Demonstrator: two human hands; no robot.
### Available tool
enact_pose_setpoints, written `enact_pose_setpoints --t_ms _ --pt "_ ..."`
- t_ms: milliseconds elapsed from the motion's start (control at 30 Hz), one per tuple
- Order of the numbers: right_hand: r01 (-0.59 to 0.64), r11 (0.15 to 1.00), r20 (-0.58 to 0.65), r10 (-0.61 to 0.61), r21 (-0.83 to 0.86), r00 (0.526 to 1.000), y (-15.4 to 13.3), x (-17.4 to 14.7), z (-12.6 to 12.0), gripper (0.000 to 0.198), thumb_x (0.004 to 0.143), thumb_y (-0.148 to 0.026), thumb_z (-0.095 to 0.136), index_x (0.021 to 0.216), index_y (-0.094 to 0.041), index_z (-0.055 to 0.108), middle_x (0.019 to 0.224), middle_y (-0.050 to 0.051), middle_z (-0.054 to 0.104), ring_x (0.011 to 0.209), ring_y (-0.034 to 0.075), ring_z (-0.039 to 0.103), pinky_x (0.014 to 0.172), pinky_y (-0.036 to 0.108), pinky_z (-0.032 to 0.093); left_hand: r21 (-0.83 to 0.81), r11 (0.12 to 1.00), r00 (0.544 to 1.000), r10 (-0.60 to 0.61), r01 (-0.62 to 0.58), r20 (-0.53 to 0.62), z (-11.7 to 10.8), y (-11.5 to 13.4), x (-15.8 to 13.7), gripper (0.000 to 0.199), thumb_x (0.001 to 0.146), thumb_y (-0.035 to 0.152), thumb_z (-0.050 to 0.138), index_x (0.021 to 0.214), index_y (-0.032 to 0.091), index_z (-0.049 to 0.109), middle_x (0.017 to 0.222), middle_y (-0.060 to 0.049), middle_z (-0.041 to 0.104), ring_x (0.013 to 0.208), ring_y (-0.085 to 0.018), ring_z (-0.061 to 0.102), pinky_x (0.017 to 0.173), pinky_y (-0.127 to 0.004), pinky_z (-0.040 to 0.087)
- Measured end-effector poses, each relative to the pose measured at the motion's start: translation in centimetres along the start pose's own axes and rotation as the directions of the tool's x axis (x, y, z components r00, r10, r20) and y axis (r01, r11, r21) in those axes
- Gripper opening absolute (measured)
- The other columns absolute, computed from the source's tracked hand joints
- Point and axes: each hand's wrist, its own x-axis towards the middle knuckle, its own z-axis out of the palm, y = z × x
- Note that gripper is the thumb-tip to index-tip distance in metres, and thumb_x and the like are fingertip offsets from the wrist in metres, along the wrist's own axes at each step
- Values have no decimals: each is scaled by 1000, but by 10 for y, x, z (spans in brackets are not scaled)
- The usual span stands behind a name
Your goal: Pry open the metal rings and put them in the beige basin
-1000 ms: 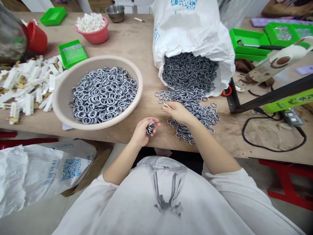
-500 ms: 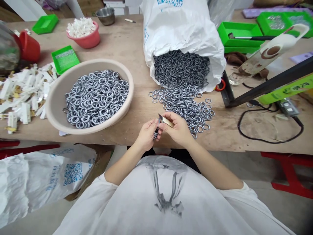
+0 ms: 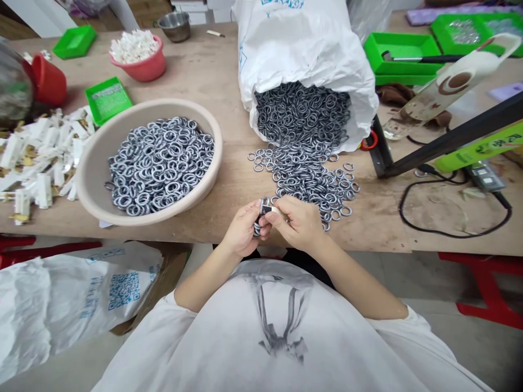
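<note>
My left hand [image 3: 244, 228] is closed around several grey rings [image 3: 257, 224] near the table's front edge. In my right hand [image 3: 298, 220] is a small knife [image 3: 268, 209] with a dark blade and a pale handle, mostly covered by my fingers. The blade points left and meets the upper ring in my left hand. Just beyond my hands lies a loose heap of grey rings [image 3: 304, 171], spilling from the mouth of a white sack [image 3: 302, 49]. On the left a beige basin [image 3: 216, 163] holds many similar rings.
White plastic parts [image 3: 44, 152] are piled at far left beside a green tray [image 3: 108, 100]. A red bowl [image 3: 143, 69] and a metal bowl [image 3: 175, 27] stand further back. To the right are a black metal bar [image 3: 449, 139], a black cable [image 3: 453, 235] and a green bin [image 3: 402, 49].
The knife has turned from slanting up and left to lying nearly level, its blade now against the ring. My right hand has rolled over its handle; both hands stay close together.
</note>
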Motion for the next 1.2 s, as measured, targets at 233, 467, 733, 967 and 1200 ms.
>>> enact_pose_setpoints --t_ms 233,467,733,967,1200 --pt "-383 924 71 381 8 922 32 23 2 51 100 -56 37 67 -19 50 58 1 50 58 14 47 58 27 27 213 975 996 50 -65 75 -4 11 -18 49 79 61 71 74 18 50 54 5 40 42 -7 36 41 -21 31" --pt "-302 857 169 400 -418 901 57 91 20 32 92 -46 61 107 -19 70 105 10 71 92 27 63 69 31 39 994 -93 580 806 -64 113 -52 117 -25 16 89 36 64 84 23 71 104 -7 69 110 -30 56 108 -52 31" --pt "-227 846 292 400 -483 869 69 127 51 24 94 -25 57 108 -10 69 111 18 67 96 26 62 77 33 44 967 -250 446 861 -48 245 -72 124 -12 20 93 36 60 102 24 72 120 -6 68 124 -31 51 113 -53 21" --pt "-499 517 391 310 696 867 14 52 18 49 83 -68 64 89 -20 56 59 -6 31 47 9 22 44 25 18 954 41 740 641 -298 204 -23 37 -4 31 101 41 44 101 19 66 95 -7 70 91 -21 61 82 -33 41" --pt "-357 561 110 425 747 899 -10 15 18 48 82 -67 66 97 -23 54 80 2 55 68 16 53 67 31 48 584 735 921 386 -345 59 -8 5 11 49 90 64 54 74 18 53 65 0 53 59 -11 46 58 -24 36"
